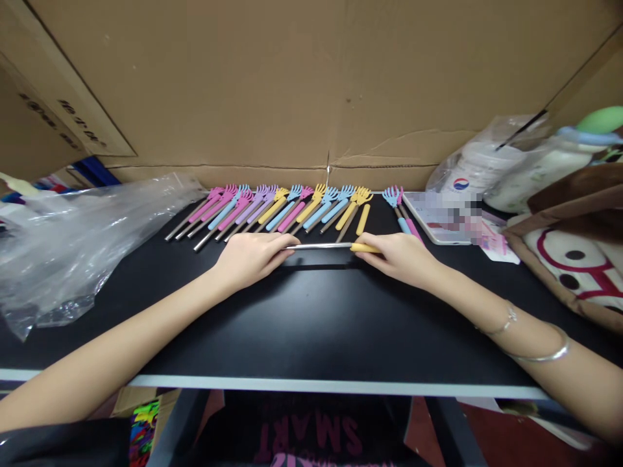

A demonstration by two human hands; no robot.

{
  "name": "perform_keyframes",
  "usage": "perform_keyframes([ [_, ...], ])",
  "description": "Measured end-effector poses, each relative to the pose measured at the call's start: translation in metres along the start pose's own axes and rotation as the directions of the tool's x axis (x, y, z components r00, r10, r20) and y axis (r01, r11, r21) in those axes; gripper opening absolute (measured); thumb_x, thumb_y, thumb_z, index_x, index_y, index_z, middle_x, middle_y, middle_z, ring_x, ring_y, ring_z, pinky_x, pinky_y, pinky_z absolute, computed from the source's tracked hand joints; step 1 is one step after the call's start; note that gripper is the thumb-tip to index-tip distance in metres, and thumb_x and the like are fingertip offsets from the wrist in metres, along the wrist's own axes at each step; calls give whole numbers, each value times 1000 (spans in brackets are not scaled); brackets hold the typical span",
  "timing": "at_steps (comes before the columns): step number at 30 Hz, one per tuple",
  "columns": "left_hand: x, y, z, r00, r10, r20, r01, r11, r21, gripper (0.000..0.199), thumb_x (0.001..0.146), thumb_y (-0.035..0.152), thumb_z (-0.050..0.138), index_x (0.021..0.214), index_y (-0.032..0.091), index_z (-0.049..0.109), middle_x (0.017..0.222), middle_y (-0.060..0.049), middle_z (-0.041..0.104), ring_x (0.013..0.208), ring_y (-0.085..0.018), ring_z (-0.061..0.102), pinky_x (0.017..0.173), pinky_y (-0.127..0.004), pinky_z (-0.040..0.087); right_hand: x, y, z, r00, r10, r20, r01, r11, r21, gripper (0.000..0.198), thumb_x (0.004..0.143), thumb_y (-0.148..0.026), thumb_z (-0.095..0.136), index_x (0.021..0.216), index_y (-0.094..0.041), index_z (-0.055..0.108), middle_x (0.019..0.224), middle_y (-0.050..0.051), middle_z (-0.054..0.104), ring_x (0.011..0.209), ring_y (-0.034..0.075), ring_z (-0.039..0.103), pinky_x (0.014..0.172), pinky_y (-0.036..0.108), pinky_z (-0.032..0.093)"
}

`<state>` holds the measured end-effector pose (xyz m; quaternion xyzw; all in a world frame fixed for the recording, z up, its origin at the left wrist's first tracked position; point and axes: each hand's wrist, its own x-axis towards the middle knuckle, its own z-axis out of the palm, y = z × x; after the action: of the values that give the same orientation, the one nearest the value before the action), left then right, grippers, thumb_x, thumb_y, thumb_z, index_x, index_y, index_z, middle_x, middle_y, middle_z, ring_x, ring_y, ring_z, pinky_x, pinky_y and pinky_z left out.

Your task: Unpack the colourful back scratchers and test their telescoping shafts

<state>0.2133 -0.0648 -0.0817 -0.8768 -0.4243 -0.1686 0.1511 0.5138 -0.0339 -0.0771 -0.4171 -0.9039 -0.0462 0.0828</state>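
Note:
Between my two hands a back scratcher's metal rod with a yellow handle lies level, just above the black table. My left hand is closed around the rod's left end, hiding whatever is there. The fingers of my right hand pinch the yellow handle. Behind my hands, several back scratchers with hand-shaped heads lie slanted in a row, in pink, blue, purple and yellow. A blue-headed scratcher and a pink one lie apart, just beyond my right hand.
A clear plastic bag covers the table's left side. At the right are a phone, a bagged white cup, a bottle and a brown-trimmed bag. A cardboard wall closes off the back.

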Motion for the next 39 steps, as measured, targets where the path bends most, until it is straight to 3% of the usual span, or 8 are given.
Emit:
perform_keyframes([
  [5, 0, 0, 2, 998, -22, 64, 20, 999, 29, 32, 98, 38, 34, 104, 24, 62, 93, 0, 74, 75, -16, 69, 53, -23, 37, 0, -6, 1, 996, 3, 92, 0, 999, -35, 27, 95, -42, 37, 92, -23, 56, 69, 1, 66, 58, 17, 60, 51, 25, 25],
  [11, 0, 2, 5, 993, -49, 108, 45, 998, 47, 33, 99, 37, 32, 102, 23, 61, 91, -1, 72, 75, -16, 67, 54, -24, 38, 1, -7, 2, 994, 26, 111, -23, 999, -30, 26, 96, -42, 35, 93, -23, 52, 71, 1, 66, 61, 18, 61, 52, 25, 25],
  [18, -1, 1, 7, 999, -27, 47, 23, 997, 75, 33, 100, 36, 32, 103, 23, 61, 89, -2, 71, 74, -16, 66, 55, -24, 38, 1, -9, 0, 997, 23, 80, -23, 1000, -1, 22, 96, -38, 34, 88, -23, 48, 72, 1, 66, 60, 18, 61, 51, 25, 25],
  [30, -1, 2, 5, 999, -23, 42, 20, 997, 77, 35, 100, 39, 31, 106, 25, 63, 93, -1, 72, 73, -16, 67, 54, -24, 39, 0, -10, -2, 999, 24, 44, -25, 1000, 9, 25, 96, -40, 37, 90, -22, 53, 77, 2, 69, 63, 17, 62, 53, 24, 26],
  [39, -2, -3, 5, 998, 53, 18, -54, 993, 103, 36, 99, 40, 33, 107, 25, 65, 88, -2, 73, 65, -15, 66, 49, -24, 37, -3, -7, 1, 995, -99, -31, 96, 992, -78, 31, 97, -39, 33, 88, -21, 57, 77, 4, 70, 65, 17, 64, 51, 26, 29],
])
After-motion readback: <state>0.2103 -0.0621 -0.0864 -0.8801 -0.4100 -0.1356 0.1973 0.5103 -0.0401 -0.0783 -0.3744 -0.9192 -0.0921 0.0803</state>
